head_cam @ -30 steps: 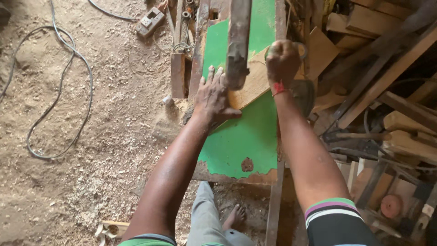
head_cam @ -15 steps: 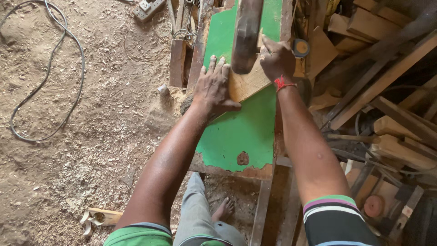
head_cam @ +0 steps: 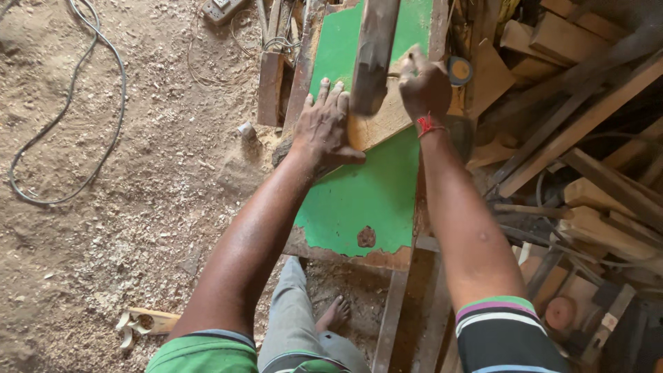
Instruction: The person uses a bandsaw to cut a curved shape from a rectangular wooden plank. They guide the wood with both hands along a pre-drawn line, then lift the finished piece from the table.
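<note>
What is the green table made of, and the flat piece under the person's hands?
The green table looks like board or metal under glossy green paint; the paint is chipped brown along the near edge, so I cannot tell which. The flat piece looks like bare, pale wood, unpainted, tan like the planks stacked at the right. The left hand presses flat on it; the right hand grips its far edge.

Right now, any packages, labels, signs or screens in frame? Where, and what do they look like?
None clearly in view.
Nearest candidates, both without readable detail:
Power strip: top edge, on the sawdust floor, pale grey block with a cable.
Round disc: right of the right hand, dark rim, yellow centre; cannot tell if it carries a label.
</note>
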Demonstrator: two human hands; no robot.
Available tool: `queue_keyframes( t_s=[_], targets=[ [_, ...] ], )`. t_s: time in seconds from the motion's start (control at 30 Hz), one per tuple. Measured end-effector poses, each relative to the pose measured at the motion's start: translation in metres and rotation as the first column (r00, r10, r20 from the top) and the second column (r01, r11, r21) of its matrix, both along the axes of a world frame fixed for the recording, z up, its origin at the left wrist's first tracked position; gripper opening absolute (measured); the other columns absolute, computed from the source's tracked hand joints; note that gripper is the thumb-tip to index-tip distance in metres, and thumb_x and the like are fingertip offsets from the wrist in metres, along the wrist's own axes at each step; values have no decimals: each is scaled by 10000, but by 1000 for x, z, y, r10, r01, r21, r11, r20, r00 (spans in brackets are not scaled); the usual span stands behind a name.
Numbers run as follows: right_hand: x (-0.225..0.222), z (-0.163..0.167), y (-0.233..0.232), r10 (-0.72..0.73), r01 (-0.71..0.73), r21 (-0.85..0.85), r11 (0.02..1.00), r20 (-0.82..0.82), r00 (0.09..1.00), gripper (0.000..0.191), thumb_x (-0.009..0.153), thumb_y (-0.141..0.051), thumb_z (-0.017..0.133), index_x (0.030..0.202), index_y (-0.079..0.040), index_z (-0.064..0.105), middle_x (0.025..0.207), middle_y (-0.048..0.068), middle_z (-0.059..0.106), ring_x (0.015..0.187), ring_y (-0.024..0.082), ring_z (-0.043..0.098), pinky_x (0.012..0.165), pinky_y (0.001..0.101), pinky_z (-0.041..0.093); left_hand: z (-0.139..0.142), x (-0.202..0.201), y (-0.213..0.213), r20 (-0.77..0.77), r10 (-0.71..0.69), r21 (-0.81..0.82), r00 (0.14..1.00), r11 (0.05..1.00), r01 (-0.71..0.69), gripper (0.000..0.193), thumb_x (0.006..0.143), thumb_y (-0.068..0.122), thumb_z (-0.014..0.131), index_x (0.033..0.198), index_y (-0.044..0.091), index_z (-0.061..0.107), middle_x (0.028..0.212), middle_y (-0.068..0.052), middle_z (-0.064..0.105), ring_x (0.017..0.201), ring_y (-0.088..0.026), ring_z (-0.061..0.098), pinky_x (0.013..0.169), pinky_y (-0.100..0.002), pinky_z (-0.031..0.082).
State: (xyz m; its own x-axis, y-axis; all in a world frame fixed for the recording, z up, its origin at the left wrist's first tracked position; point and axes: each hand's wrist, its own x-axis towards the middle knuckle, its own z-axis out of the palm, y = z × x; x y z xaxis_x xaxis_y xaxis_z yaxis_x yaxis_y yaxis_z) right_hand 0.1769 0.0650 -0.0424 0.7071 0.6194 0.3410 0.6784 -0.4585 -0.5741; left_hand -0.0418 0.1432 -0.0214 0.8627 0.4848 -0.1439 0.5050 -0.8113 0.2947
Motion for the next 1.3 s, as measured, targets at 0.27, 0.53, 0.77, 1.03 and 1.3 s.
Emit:
queue_keyframes(
  t_s=[0.27, 0.53, 0.77, 1.03, 1.3],
  targets=[
    [29, -14, -4, 61, 109, 596, 796, -258, 964, 268, 1049, -103, 565, 1234, -66, 755, 1068, 51, 793, 919, 172, 764, 807, 333, 604, 10, -2, -4, 11, -2, 17, 1000, 1000, 1, 1331, 498, 781, 862, 1431, -20, 350, 1578, -234, 333, 1512, -422, 221, 1198, -594, 249],
    [48, 19, -27, 93, 18, 206, 978, -514, 853, 314, 1054, -169, 576, 1284, -149, 789, 962, 186, 719, 716, 223, 593, 635, 386, 466, 15, -2, -4, -40, -18, 9, 999, 1000, 19, 1316, 547, 833, 811, 1423, -32, 345, 1579, -256, 304, 1509, -429, 207, 1190, -613, 238],
    [40, -12, -4, 594, -508, -311, 803, 359, 720, 340, 906, -225, 661, 1219, -123, 746, 1523, 126, 565, 1398, 394, 445, 1094, 543, 425, 17, -6, -5, 5, 4, 3, 1000, 1000, -4, 1334, 510, 786, 841, 1463, -12, 358, 1608, -233, 297, 1523, -435, 198, 1205, -621, 218],
    [39, -18, -12, 552, -493, -269, 828, 229, 802, 416, 881, -44, 559, 1264, -71, 720, 1439, 109, 642, 1459, 410, 461, 1234, 496, 397, 9, 2, -26, -31, 256, 237, 966, 941, -242, 1503, 401, 925, 741, 1609, 189, 232, 1672, -195, 189, 1512, -475, 169, 1078, -748, 217],
    [24, -14, -24, 500, -450, -254, 856, 184, 846, 286, 1025, -223, 631, 1264, -116, 745, 1503, 120, 585, 1445, 440, 374, 1168, 551, 350, 3, -14, -25, 112, 151, 154, 982, 974, -167, 1299, 563, 751, 803, 1567, 82, 320, 1300, -132, 523, 1199, -293, 491, 941, -518, 415]
  ],
)
